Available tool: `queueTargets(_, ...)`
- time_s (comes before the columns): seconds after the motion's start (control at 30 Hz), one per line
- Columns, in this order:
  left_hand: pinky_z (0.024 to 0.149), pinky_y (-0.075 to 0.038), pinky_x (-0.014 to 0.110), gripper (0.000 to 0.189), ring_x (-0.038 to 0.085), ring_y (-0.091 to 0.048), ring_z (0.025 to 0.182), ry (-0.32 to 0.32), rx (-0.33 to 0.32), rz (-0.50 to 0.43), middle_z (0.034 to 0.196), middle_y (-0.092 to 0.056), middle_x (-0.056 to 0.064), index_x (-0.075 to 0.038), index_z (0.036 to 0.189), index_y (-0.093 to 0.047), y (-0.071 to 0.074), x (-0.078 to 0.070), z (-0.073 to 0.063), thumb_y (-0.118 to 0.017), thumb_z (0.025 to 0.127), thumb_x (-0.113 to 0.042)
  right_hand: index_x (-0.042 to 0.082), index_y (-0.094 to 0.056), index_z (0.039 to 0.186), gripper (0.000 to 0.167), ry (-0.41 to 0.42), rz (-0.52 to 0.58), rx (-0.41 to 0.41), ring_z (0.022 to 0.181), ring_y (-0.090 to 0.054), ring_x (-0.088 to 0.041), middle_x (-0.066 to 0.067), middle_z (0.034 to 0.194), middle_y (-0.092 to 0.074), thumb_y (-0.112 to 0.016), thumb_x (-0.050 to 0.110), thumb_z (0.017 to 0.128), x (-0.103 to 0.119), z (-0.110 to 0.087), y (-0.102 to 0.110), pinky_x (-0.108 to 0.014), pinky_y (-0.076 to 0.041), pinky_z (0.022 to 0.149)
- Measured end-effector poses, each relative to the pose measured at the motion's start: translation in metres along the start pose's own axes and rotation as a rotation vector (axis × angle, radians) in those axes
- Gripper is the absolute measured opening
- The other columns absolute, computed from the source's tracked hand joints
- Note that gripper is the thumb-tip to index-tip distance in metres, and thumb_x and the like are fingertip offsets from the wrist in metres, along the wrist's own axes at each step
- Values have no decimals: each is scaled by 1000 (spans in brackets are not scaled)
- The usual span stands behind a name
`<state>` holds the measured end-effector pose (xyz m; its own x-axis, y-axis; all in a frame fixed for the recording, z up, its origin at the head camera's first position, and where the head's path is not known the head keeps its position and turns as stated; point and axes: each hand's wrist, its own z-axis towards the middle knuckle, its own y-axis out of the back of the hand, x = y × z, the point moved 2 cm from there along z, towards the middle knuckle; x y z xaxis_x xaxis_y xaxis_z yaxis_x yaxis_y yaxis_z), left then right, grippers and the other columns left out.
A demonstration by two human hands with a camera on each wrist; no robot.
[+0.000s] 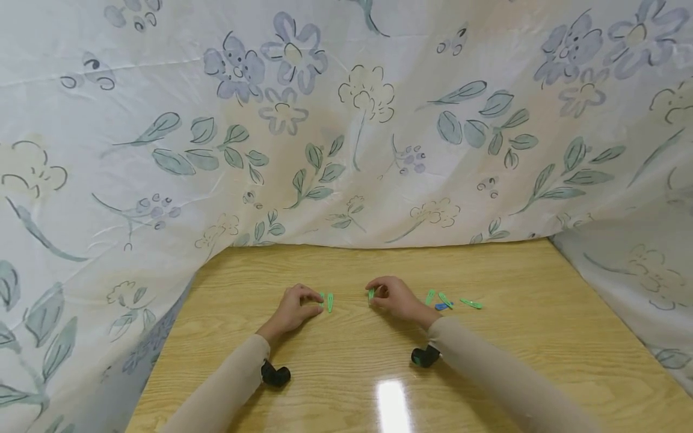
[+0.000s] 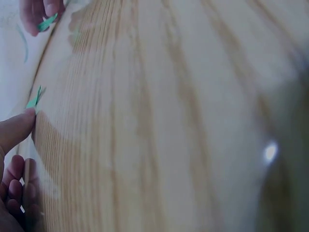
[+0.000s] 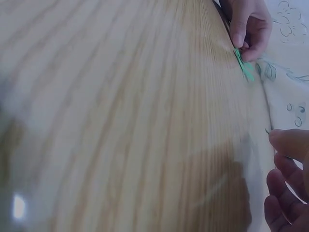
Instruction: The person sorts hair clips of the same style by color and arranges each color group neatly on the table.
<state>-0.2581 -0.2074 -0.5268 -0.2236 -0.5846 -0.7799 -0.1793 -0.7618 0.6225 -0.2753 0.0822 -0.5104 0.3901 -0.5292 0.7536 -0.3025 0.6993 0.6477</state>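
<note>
On the wooden table, my left hand [image 1: 295,308] pinches a green snap hair clip [image 1: 322,296] between thumb and fingertips. Just right of it lies a second green snap clip [image 1: 330,302], lengthwise and nearly parallel. My right hand [image 1: 397,299], a short way across the table, holds another green clip [image 1: 371,294] upright between thumb and fingers. The left wrist view shows that held clip [image 2: 47,22] too, at the top left. In the right wrist view the left hand [image 3: 251,26] is at the green clips [image 3: 244,65], while the right hand's clip is mostly hidden by the thumb.
Right of my right wrist lie several loose clips: green ones [image 1: 446,300] [image 1: 471,304] [image 1: 430,296] and a blue one [image 1: 444,306]. A floral cloth [image 1: 346,180] hangs along the back and sides of the wooden table [image 1: 346,373]. Black wrist devices [image 1: 276,375] sit at both sleeves.
</note>
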Motion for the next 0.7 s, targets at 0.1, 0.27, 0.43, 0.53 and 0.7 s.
queueTargets(0.1, 98, -40, 44, 9, 29, -47, 117, -6, 2, -3, 113, -65, 7, -16, 98, -79, 0, 0, 0, -79, 89, -14, -1, -70, 118, 27, 3, 27, 10, 84, -58, -12, -12, 103, -70, -72, 2, 91, 2, 1, -3, -22, -49, 67)
queueTargets(0.27, 96, -41, 43, 9, 29, -48, 118, -11, 3, -2, 114, -64, 8, -15, 98, -79, 0, 2, 1, -78, 89, -14, -2, -70, 117, 26, -1, 62, 28, 81, -56, -12, -13, 104, -70, -71, 1, 91, 8, 3, -9, -20, -47, 67)
queueTargets(0.43, 97, -40, 44, 9, 29, -48, 118, -8, -1, 6, 114, -64, 7, -16, 98, -79, 2, 2, 1, -78, 89, -15, -3, -70, 117, 25, 3, 84, 38, 81, -55, -12, -15, 105, -70, -69, -1, 91, 13, 6, -14, -20, -47, 68)
queueTargets(0.53, 98, -40, 45, 9, 29, -47, 118, -5, 1, 3, 113, -64, 7, -17, 98, -79, 2, 1, 1, -79, 89, -15, -3, -70, 117, 26, 2, 94, 40, 80, -55, -11, -15, 103, -70, -69, -2, 91, 16, 9, -17, -20, -47, 68)
queueTargets(0.7, 96, -38, 42, 9, 28, -45, 118, 2, 8, -4, 113, -63, 7, -17, 98, -79, 1, 3, 1, -79, 89, -16, -4, -70, 116, 26, 12, 96, 47, 81, -57, -11, -16, 109, -71, -70, -2, 90, 21, 13, -24, -20, -48, 68)
